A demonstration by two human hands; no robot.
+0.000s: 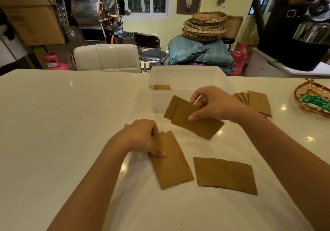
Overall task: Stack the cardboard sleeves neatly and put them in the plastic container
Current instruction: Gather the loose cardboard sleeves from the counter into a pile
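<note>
My right hand (212, 104) grips a few flat brown cardboard sleeves (194, 121), lifted above the white table just in front of the clear plastic container (185, 73). My left hand (142, 137) holds the top end of a small stack of sleeves (171, 161) lying on the table. One single sleeve (225, 175) lies flat to the right of that stack. Several more sleeves (255, 100) are fanned out on the table behind my right wrist. Inside the container, a brown sleeve (161, 87) shows at the left side.
A woven tray (307, 88) with a green packet (316, 102) sits at the table's right edge. A white padded chair (107, 57) stands behind the far edge. A black machine (294, 34) stands at the back right.
</note>
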